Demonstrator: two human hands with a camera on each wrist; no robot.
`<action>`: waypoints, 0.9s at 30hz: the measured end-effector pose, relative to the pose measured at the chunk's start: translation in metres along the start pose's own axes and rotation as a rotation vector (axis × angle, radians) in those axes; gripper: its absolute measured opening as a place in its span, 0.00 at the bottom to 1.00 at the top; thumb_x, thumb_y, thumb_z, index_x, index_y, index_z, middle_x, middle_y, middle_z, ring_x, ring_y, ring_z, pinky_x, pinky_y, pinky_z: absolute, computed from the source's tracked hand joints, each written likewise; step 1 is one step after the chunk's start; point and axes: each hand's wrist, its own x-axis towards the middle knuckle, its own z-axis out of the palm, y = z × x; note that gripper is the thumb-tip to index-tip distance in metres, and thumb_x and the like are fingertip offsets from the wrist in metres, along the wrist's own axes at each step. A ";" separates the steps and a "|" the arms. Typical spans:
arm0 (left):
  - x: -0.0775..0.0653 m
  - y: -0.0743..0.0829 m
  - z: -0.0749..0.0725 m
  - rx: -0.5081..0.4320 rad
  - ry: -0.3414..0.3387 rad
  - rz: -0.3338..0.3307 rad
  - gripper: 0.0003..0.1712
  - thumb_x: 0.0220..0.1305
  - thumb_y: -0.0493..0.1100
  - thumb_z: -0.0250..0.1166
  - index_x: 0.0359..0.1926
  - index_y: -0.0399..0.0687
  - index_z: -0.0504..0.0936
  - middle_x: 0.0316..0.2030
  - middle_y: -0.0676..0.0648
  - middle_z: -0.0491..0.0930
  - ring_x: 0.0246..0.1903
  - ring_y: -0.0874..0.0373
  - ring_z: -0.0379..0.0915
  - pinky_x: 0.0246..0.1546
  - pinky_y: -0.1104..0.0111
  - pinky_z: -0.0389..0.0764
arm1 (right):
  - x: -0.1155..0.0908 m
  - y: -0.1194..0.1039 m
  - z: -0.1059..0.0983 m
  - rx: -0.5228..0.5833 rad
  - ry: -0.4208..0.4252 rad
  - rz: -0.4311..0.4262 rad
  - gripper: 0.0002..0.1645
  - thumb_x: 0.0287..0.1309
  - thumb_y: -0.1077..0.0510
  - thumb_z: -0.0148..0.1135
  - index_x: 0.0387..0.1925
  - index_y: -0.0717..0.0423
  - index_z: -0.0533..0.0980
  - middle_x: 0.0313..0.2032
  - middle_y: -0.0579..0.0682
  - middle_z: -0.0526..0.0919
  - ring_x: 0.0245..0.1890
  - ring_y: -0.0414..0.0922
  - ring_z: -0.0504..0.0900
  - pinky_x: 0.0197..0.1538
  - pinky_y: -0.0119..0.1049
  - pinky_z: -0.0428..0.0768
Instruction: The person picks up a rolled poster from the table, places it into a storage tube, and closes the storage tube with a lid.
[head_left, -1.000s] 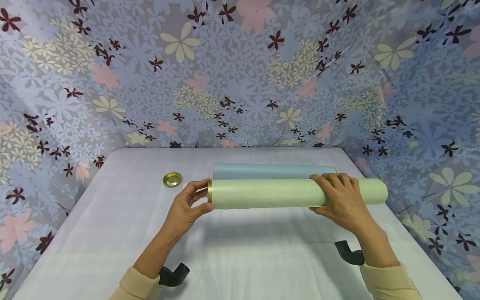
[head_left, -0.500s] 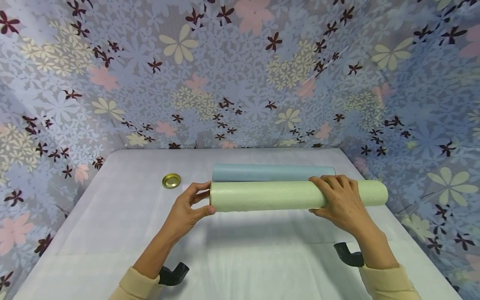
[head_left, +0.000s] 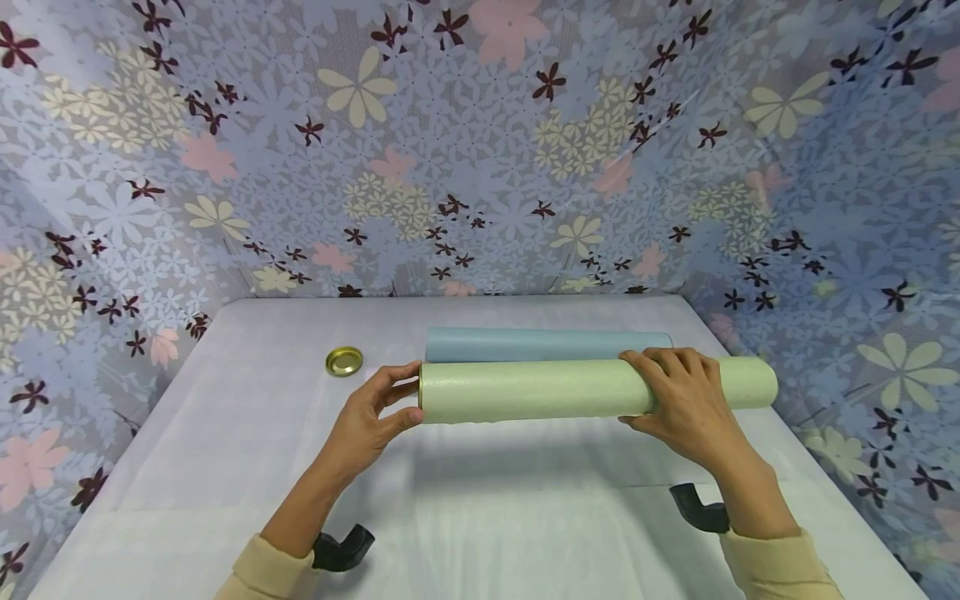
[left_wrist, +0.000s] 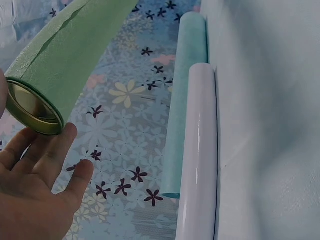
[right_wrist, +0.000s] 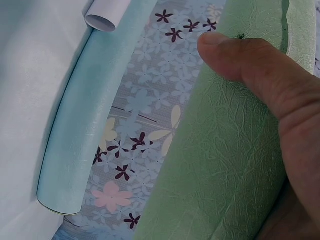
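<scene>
A long pale green tube [head_left: 525,392] is held level above the table. My right hand [head_left: 682,408] grips it from above toward its right end, with the thumb along the near side in the right wrist view. At the left end, my left hand [head_left: 367,425] pinches the rim between thumb and fingers. The left wrist view shows a recessed gold metal lid [left_wrist: 31,105] in that end, with fingertips against its edge. A second gold lid [head_left: 344,361] lies on the table, left of the tube. The tube's right end face is hidden.
A light blue tube [head_left: 540,343] lies on the white-covered table [head_left: 225,467] behind the green one. Both wrist views show a white roll [left_wrist: 200,140] beside it, hidden in the head view. Floral cloth [head_left: 480,167] hangs behind the table.
The gold band that stuck out at the green tube's left end has slid inward and now shows only as a thin edge. Both hands keep their hold, nearly in place.
</scene>
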 end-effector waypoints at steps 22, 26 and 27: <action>-0.003 0.024 -0.001 0.499 0.107 0.249 0.46 0.50 0.49 0.72 0.69 0.63 0.61 0.67 0.52 0.64 0.68 0.51 0.59 0.64 0.47 0.65 | -0.001 -0.008 0.005 -0.029 -0.031 0.017 0.53 0.22 0.46 0.82 0.58 0.47 0.69 0.47 0.57 0.77 0.47 0.60 0.69 0.50 0.59 0.62; 0.003 0.028 0.006 0.739 0.134 0.453 0.48 0.45 0.53 0.73 0.68 0.50 0.64 0.65 0.46 0.67 0.65 0.49 0.63 0.62 0.50 0.67 | 0.000 -0.011 0.006 -0.032 -0.026 0.019 0.53 0.22 0.46 0.83 0.57 0.47 0.69 0.46 0.58 0.77 0.47 0.60 0.69 0.51 0.60 0.62; 0.004 0.029 0.008 0.793 0.138 0.494 0.49 0.44 0.55 0.73 0.67 0.48 0.65 0.65 0.45 0.68 0.64 0.48 0.64 0.62 0.50 0.67 | 0.001 -0.012 0.006 -0.032 -0.023 0.017 0.53 0.22 0.46 0.83 0.57 0.47 0.69 0.46 0.57 0.77 0.46 0.60 0.69 0.51 0.60 0.62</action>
